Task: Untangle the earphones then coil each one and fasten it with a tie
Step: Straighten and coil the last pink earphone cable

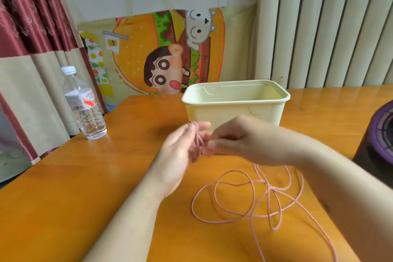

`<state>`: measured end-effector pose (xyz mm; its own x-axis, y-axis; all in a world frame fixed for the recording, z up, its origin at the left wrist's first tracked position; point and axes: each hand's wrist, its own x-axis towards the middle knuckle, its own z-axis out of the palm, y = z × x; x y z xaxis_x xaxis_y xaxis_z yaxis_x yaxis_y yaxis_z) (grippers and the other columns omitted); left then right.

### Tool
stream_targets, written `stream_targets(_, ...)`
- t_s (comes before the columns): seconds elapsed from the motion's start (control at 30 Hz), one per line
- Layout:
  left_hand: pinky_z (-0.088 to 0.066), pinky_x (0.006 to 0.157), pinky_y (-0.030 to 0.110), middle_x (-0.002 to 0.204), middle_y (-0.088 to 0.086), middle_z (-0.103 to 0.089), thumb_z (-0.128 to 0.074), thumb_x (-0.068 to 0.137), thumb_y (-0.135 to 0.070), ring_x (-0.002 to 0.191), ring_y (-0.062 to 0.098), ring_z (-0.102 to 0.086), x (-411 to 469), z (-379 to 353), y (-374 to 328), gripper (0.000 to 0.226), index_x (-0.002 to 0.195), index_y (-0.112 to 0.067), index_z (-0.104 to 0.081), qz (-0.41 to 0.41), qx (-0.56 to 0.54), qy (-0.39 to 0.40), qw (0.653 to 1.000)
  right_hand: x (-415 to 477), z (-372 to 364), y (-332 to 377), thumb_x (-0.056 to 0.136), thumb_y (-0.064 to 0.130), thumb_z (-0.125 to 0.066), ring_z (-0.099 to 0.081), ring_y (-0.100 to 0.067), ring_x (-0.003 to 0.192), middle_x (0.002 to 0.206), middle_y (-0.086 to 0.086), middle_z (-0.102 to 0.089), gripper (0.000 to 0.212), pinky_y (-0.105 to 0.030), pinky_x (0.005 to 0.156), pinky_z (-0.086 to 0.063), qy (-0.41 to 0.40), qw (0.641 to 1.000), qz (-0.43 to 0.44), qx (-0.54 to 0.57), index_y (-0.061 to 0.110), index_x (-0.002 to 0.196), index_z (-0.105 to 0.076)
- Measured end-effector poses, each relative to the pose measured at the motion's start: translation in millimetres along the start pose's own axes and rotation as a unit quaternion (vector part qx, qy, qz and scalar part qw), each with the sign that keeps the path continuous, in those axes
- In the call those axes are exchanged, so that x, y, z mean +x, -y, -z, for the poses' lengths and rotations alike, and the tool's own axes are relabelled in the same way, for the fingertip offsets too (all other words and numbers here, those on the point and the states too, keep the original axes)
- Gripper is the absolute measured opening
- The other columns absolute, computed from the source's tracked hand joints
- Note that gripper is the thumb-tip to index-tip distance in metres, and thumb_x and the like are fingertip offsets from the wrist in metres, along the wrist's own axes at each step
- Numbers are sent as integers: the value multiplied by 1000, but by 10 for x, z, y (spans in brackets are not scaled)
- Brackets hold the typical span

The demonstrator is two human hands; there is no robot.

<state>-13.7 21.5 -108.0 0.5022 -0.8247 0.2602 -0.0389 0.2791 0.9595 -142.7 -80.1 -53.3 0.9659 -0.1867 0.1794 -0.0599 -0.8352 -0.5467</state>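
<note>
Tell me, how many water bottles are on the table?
1. The water bottle stands upright by the table's left edge, left of the cream tub. Another could be hidden behind the tub.

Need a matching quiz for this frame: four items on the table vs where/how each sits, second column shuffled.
Things
1. water bottle
2. cream tub
3. pink cord
4. purple-rimmed object

Place or state
A. cut off at the right edge of view
B. partly wound on the left hand, the rest in loose loops on the table
C. upright, capped, near the table's left edge
D. open-topped, far middle of the table

Pairs: 1-C, 2-D, 3-B, 4-A
</note>
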Motion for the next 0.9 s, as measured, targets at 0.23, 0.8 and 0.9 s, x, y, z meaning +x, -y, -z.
stream_targets(0.23,-41,67,27,74,7,-67,-43,92,-34,65,16,-53,-117,-47,-44,32,93,-10,-66,91,-8,189,978,-32,130,-87,81,39,-67,-28,-6,40,41,12,-32,33,-13,39,-23,-166,984,-28,63,7,72,-66)
stream_targets(0.8,-46,79,27,84,-2,-72,-31,101,-26,83,16,-66,67,86,-42,32,104,-13,-60,-39,-56,-60,996,57,-192,14,92,30,-58,-39,-5,49,52,8,-46,24,-16,49,-32,-23,999,20,15,11,84,-71)
stream_targets(0.9,-39,66,25,76,0,-68,-39,96,-36,74,16,-56,-35,30,15,34,97,-10,-62,3,80,67,995,-5,45,18,89,32,-61,-44,-9,53,57,7,-55,25,-21,52,-35,-108,994,18,8,13,74,-69)
